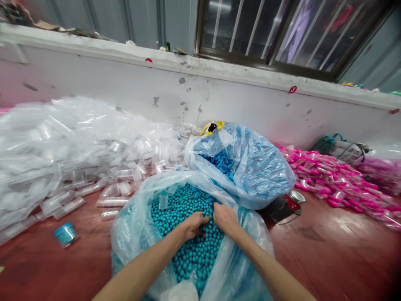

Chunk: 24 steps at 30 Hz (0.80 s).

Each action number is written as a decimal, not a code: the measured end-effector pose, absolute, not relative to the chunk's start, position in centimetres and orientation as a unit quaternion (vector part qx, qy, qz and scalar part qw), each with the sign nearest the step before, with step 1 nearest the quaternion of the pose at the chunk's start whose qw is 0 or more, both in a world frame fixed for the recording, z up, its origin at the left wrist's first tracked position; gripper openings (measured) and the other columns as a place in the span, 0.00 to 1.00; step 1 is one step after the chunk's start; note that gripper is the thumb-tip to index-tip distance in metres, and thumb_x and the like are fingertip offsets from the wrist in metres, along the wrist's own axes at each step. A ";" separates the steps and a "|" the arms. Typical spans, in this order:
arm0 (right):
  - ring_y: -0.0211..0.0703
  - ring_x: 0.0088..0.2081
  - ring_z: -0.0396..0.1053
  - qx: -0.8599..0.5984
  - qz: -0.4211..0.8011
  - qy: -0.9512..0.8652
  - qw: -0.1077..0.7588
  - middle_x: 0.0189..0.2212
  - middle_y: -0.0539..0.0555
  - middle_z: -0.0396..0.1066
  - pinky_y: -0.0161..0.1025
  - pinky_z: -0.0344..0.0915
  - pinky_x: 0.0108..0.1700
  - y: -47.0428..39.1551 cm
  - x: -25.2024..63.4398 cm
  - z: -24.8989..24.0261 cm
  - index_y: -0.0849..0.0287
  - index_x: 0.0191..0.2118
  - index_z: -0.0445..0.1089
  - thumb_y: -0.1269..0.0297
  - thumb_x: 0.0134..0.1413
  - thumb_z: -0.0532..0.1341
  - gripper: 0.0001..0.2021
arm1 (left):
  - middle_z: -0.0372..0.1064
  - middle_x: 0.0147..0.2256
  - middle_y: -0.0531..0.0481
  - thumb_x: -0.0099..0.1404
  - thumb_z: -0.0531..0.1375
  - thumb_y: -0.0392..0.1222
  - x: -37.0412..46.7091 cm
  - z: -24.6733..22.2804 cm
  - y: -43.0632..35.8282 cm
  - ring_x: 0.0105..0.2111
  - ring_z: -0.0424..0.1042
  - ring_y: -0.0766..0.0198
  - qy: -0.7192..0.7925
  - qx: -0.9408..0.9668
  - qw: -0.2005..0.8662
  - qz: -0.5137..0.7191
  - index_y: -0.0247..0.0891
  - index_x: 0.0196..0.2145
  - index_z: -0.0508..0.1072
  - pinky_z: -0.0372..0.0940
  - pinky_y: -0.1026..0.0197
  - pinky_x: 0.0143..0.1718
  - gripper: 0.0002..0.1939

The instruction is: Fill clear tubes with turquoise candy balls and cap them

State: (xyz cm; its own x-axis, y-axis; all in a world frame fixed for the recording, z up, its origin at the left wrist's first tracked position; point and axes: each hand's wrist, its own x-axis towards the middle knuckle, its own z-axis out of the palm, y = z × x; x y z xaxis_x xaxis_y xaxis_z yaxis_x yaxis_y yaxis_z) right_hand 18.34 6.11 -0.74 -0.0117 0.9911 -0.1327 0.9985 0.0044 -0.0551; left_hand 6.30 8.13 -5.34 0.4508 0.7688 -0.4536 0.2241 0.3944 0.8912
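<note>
A clear plastic bag full of small teal balls stands open in front of me. My left hand is over the middle of the balls, thumb and fingers apart, with its fingertips at the balls. Just right of it, my right hand is closed at the bag's right inner side; what its fingers hold, if anything, is too small to tell. Behind stands a second clear bag with blue pieces inside.
Clear plastic tubes are heaped at the left, near a small teal-lidded container. Pink pieces are piled at the right. A dark box with a round metal top stands beside the rear bag.
</note>
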 end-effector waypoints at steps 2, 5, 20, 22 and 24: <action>0.47 0.40 0.69 0.693 -0.076 0.717 0.012 0.35 0.61 0.71 0.37 0.59 0.37 6.1 18.6 -0.6 0.63 0.39 0.65 0.70 0.54 0.48 0.11 | 0.61 0.22 0.55 0.50 0.58 0.48 5.4 -5.4 7.9 0.22 0.63 0.66 0.447 0.482 0.718 0.228 0.38 0.28 0.64 0.60 0.62 0.27 0.12; 0.42 0.39 0.68 0.661 -0.102 0.743 -0.006 0.35 0.56 0.72 0.33 0.58 0.36 6.0 18.8 -0.5 0.61 0.40 0.64 0.68 0.54 0.49 0.10 | 0.63 0.24 0.54 0.45 0.61 0.51 4.3 -5.1 7.3 0.26 0.63 0.67 0.418 0.458 0.739 0.264 0.36 0.27 0.65 0.59 0.64 0.31 0.17; 0.50 0.38 0.69 0.649 -0.125 0.750 0.039 0.35 0.63 0.71 0.38 0.58 0.35 5.3 18.4 -2.3 0.63 0.41 0.61 0.76 0.52 0.48 0.11 | 0.67 0.38 0.44 0.47 0.60 0.35 4.0 -4.5 6.8 0.51 0.56 0.50 0.610 0.554 0.517 0.232 0.38 0.24 0.65 0.53 0.58 0.44 0.05; 0.48 0.39 0.69 0.657 -0.129 0.742 0.032 0.35 0.63 0.71 0.38 0.57 0.36 5.3 18.4 -2.3 0.63 0.39 0.63 0.77 0.52 0.47 0.11 | 0.67 0.37 0.42 0.48 0.60 0.35 5.4 -4.7 7.5 0.49 0.59 0.50 0.607 0.543 0.535 0.224 0.37 0.23 0.64 0.55 0.57 0.42 0.06; 0.48 0.39 0.69 0.666 -0.132 0.734 0.014 0.35 0.63 0.71 0.37 0.57 0.36 5.5 18.6 -2.1 0.64 0.38 0.63 0.76 0.52 0.47 0.11 | 0.67 0.30 0.43 0.50 0.59 0.39 6.2 -4.8 8.1 0.40 0.65 0.52 0.586 0.523 0.581 0.212 0.37 0.21 0.62 0.58 0.58 0.36 0.07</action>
